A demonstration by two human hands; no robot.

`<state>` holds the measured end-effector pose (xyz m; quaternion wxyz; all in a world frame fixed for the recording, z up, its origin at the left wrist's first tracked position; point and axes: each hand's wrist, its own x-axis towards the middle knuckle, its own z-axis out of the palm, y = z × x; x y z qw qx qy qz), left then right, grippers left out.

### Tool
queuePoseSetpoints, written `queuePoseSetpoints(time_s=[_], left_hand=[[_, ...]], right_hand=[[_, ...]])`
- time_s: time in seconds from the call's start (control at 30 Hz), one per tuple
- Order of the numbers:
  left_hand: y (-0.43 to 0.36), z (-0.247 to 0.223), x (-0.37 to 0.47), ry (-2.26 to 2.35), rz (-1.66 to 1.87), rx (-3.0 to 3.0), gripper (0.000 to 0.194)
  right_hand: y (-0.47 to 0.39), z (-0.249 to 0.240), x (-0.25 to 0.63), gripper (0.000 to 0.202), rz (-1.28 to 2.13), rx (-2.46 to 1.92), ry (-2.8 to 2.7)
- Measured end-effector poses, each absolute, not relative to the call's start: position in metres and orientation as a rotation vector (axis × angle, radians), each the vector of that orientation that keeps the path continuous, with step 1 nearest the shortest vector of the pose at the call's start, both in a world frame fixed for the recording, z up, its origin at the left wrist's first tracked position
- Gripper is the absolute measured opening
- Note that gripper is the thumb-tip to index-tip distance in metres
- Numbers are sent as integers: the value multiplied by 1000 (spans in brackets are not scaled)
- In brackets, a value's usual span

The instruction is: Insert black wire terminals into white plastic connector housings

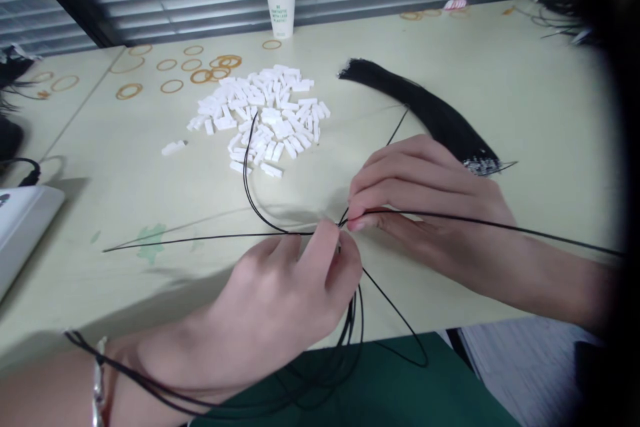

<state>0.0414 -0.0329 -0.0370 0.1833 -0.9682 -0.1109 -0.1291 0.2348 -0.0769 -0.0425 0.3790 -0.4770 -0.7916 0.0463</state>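
Centrally placed: slender, flexible black wires [200, 238], held in both hands

Head view. Location: above the near part of the pale, smooth-topped table [550, 113], between the hands. Long axis: roughly left to right; one strand runs almost level to the left, another slopes gently down to the right. A further curved length bows upward, its tip toward the heap of small white oblong pieces [285, 128]; more strands hang below, sweeping leftward across the left forearm in view. Appearance: thin, plain black, bent in loose loops. Left hand [290, 287]: thumb and forefinger pinched on the wires. Right hand [430, 193]: thumb and fingertips together on them, just beside. Beyond: thick black wire bundle [420, 100], silvery-ended, lying diagonally.
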Motion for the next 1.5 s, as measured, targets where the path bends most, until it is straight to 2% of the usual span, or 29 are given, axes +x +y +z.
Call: queuePoseSetpoints(time_s=[0.23,0.5,0.77,1.5], left_hand=[[-33,-42,41,-339,-439,-2698,40],[-32,-42,42,-339,-458,-2709,41],[-32,-42,42,-328,-472,-2708,38],[-32,-43,41,-339,-472,-2715,39]], right_hand=[[-71,-40,235,3,21,-1208,-2105],[-72,-38,236,7,-95,-1341,-2197],[-77,-41,235,9,-271,-1297,-2314],[-76,-36,231,13,-306,-1266,-2330]])
